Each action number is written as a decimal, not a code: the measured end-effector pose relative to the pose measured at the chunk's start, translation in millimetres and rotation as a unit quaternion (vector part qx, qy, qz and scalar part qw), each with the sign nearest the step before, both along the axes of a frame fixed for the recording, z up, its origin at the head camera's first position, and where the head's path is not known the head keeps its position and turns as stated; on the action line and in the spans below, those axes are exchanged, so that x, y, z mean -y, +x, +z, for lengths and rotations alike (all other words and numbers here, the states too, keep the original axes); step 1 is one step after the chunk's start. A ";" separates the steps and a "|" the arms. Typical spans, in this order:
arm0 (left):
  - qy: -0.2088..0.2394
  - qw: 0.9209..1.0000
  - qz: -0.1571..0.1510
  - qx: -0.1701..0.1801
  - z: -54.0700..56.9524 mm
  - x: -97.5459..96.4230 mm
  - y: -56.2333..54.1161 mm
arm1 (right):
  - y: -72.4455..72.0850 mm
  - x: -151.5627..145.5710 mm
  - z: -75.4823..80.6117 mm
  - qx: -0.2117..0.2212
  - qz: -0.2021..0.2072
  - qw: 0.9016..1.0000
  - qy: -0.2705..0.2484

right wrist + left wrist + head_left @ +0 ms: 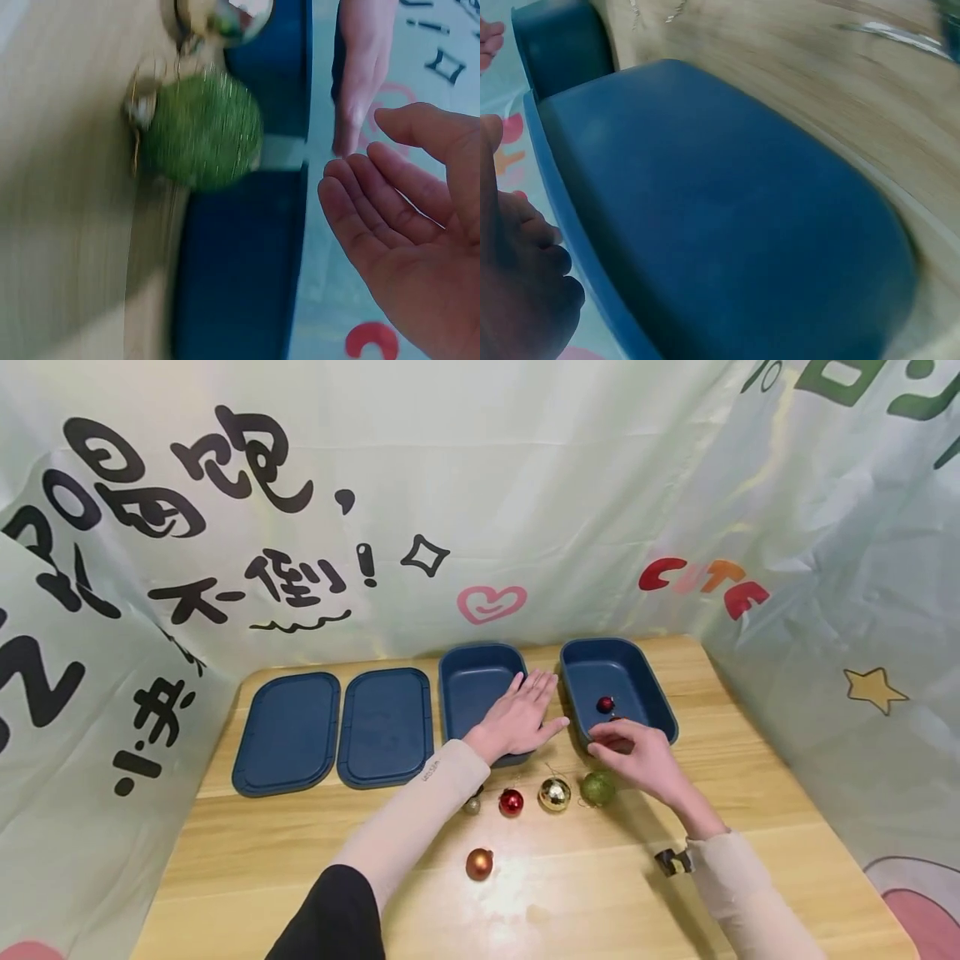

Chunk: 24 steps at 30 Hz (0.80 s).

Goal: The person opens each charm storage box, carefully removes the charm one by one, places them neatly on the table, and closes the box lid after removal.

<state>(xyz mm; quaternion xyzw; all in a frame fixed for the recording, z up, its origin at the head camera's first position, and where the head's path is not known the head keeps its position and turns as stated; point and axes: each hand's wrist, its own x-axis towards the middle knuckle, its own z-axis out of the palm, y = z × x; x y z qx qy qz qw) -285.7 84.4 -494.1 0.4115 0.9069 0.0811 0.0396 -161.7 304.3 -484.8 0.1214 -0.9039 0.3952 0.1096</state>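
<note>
My left hand (521,714), fingers straight and palm down, is over the right side of a blue container (476,660). My right hand (637,758) hovers at the near rim of the second blue container (663,714), its fingers loosely bent and nothing between them in the right wrist view. Inside that container lies a small dark red bauble (605,704), and a reddish one (617,719) is partly hidden behind the right hand. Just below this hand sits a glittery green bauble (597,787). Beside it on the table are a shiny gold bauble (554,794) and a red bauble (511,802).
Two flat blue lids (288,735) lie side by side at the left of the wooden table (285,868). A copper-orange bauble (479,864) rests nearer the front. By the left sleeve is a small silvery bauble (472,806). Printed cloth (570,527) hangs behind and at both sides.
</note>
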 end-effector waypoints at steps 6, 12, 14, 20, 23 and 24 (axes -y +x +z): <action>-0.010 1.000 0.013 0.007 -2.8 -9.5 -4.6 | -15.3 -20.8 -2.5 0.047 -0.041 0.998 -0.006; -0.014 1.000 0.010 0.008 -6.2 -18.4 -4.5 | -29.8 -34.2 -5.8 0.058 -0.064 0.996 0.001; -0.015 1.000 0.013 0.007 -8.7 -20.8 -4.3 | -34.3 -37.4 -6.6 0.059 -0.071 0.996 0.006; -0.026 0.999 0.025 0.003 -13.2 -25.5 -3.5 | -49.6 -44.5 -6.1 0.062 -0.088 0.994 0.029; -0.023 0.999 0.025 0.002 -13.4 -28.3 -1.8 | -57.1 -47.4 -7.2 0.066 -0.098 0.992 0.046; -0.022 0.999 0.025 0.001 -13.8 -29.3 -1.3 | -59.9 -48.4 -8.3 0.068 -0.101 0.991 0.050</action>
